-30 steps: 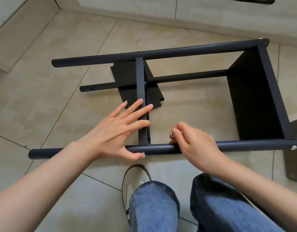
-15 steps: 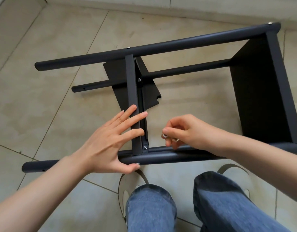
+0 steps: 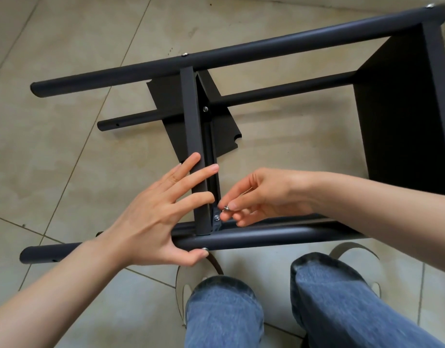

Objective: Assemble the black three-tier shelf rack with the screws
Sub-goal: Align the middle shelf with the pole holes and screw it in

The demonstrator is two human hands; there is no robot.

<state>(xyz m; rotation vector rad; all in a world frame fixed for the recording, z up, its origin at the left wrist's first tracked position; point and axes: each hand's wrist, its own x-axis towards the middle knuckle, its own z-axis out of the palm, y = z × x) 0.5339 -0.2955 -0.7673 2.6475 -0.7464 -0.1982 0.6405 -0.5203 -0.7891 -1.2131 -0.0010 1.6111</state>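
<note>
Left hand (image 3: 151, 217) spread, fingers pressing the middle shelf's rim (image 3: 195, 156), thumb under the near pole (image 3: 241, 238). Right hand (image 3: 261, 197) pinching a screw (image 3: 226, 208), just right of the corner hole, nearer.

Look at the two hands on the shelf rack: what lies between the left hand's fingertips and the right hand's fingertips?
In the head view, the shelf edge bar lies under the left hand; the right hand pinches a screw beside an installed screw.

Both forearms (image 3: 65, 285) are bare, with no sleeves. The legs wear faded blue jeans (image 3: 224, 315). Pale slippers (image 3: 188, 287) with dark straps peek out below the jeans.
</note>
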